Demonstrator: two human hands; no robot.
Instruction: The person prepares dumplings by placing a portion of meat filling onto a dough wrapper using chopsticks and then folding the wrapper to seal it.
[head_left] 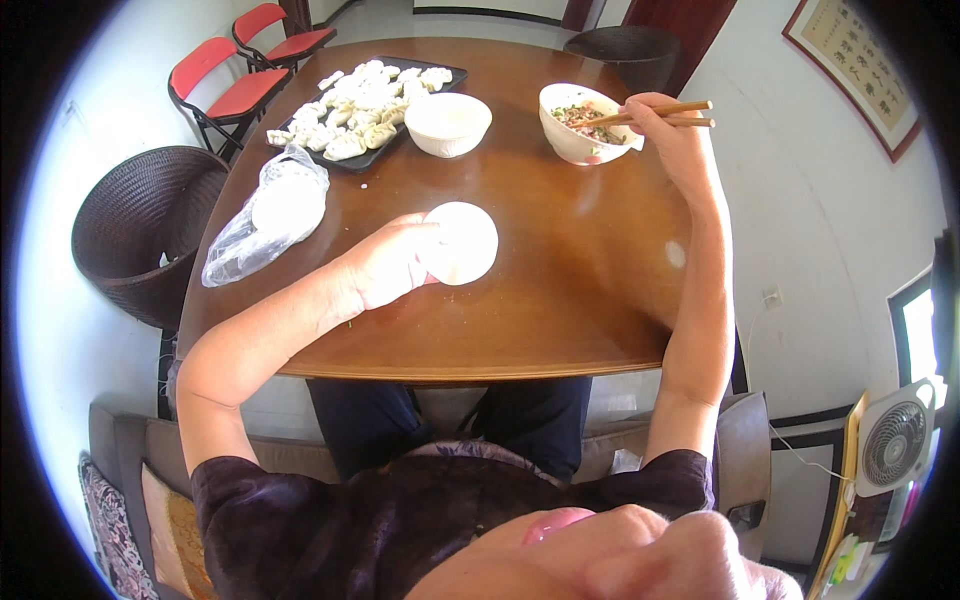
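At a wooden table (560, 290), the left hand (385, 265) cradles a round white dumpling wrapper (462, 243), fingers curled loosely beneath it, just above the tabletop. The right hand (672, 130) pinches a pair of wooden chopsticks (668, 113), their tips reaching into a white bowl of minced filling (582, 124) (meat flecked with green). Near it stand an empty-looking white bowl (447, 124), a black tray of folded dumplings (365, 100) and a clear plastic bag (268, 215).

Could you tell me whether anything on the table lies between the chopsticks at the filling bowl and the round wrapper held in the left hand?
Nothing visible does: only bare table separates the chopsticks from the wrapper in the left hand.
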